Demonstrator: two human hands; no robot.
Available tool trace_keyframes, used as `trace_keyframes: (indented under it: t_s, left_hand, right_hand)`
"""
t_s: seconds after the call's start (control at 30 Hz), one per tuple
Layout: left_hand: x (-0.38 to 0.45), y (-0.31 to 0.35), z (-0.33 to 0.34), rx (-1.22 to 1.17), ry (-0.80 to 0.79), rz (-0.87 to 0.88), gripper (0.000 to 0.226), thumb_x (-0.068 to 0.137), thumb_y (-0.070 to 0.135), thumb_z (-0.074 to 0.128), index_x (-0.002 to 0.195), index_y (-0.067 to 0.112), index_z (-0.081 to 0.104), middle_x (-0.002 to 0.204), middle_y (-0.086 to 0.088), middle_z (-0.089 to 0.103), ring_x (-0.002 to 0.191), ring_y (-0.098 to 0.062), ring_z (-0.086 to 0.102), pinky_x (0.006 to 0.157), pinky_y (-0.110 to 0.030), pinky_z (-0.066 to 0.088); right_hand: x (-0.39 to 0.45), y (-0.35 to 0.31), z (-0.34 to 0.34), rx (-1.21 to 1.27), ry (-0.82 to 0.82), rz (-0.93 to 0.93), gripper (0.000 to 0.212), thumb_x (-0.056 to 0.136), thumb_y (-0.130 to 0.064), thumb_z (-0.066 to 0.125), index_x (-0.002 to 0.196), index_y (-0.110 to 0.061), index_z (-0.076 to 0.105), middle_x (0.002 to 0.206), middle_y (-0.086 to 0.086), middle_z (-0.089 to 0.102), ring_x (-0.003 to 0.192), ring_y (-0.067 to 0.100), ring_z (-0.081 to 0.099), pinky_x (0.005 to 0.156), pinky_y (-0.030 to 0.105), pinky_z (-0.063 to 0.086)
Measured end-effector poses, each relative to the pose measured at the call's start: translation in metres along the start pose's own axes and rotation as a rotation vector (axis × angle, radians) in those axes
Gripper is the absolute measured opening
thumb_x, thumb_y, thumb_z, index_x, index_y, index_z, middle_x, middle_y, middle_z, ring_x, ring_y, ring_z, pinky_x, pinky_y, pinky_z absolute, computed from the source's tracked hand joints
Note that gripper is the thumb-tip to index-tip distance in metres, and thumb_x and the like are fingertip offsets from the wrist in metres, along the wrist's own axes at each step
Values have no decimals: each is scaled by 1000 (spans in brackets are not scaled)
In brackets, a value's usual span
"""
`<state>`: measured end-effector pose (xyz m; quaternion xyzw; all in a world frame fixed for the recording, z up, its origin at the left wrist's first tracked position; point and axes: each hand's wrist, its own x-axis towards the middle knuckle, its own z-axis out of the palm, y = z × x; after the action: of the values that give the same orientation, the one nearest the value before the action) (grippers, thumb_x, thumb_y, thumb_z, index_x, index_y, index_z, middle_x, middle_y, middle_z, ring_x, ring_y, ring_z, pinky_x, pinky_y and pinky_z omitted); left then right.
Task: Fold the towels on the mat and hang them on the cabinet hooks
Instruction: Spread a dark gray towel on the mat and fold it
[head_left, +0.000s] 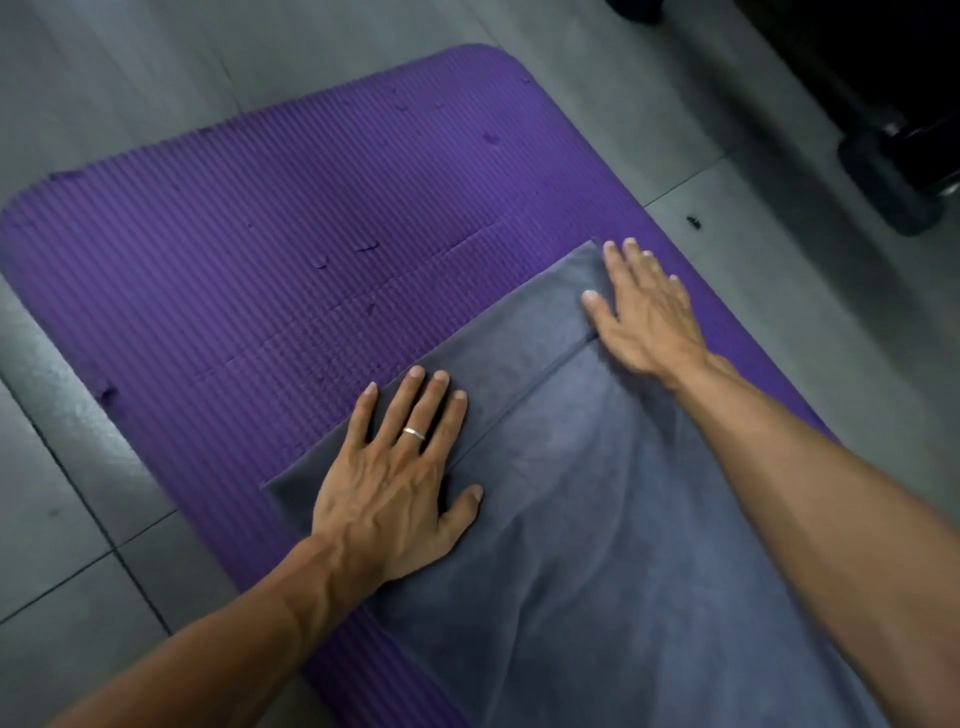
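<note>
Grey tiled floor (104, 78) fills my view, and on it lies the ribbed purple foam mat (291, 234) with a grey-blue terry towel (597, 519) spread over its near right part, the far edge turned back into a flat band. My left hand (395, 488) and right hand (644, 317) each press that band, fingers spread straight; a thin silver ring (414, 432) sits on the left one.

Grey-blue terry towel (597, 519), spread flat on ribbed purple foam mat (311, 234), far end hemmed with a stitched band, lying toward the mat's right side and running off the bottom edge. Mat flat, surface nicked in places.
</note>
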<state>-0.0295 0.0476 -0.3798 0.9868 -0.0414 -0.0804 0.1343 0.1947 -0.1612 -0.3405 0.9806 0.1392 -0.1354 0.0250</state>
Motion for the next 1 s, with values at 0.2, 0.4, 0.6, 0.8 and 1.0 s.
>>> trace_keyframes:
  t_s: [0.2,0.4,0.6,0.8,1.0]
  left_hand:
    - [23,25,-11,-12,68,134,83,83,66,38,141,6,45,143,-15,45,142,-34,29,115,-63,6]
    - [100,145,-10,-116,24,509,70,92,42,41,153,15,19,155,-8,31,147,-28,17,118,-51,16]
    - [128,198,26,-24,-133,535,72,97,49,32,154,16,3,163,-2,3,149,-23,-5,120,-47,-3]
    - [124,193,44,78,-76,552,80,92,66,14,153,21,-9,162,-1,-10,148,-22,-15,119,-47,-9]
    - [128,202,48,159,-97,531,83,87,70,9,153,24,-8,162,-1,-10,147,-25,-18,117,-56,-8]
  right_hand:
    - [-111,34,37,146,313,86,50,94,-35,40,135,-8,52,134,12,56,121,33,51,97,47,40]
    - [-177,113,53,292,361,653,50,95,-23,56,141,-8,42,132,14,55,123,35,47,99,49,39]
    - [-203,157,60,345,137,788,24,89,-25,64,113,-20,63,103,7,68,107,31,60,93,40,48]
    - [-190,202,45,364,231,1013,17,87,-16,59,101,-23,66,108,7,69,108,30,60,93,38,49]
    - [-205,132,73,125,390,391,33,90,-29,48,115,-14,62,115,11,61,108,34,56,89,45,47]
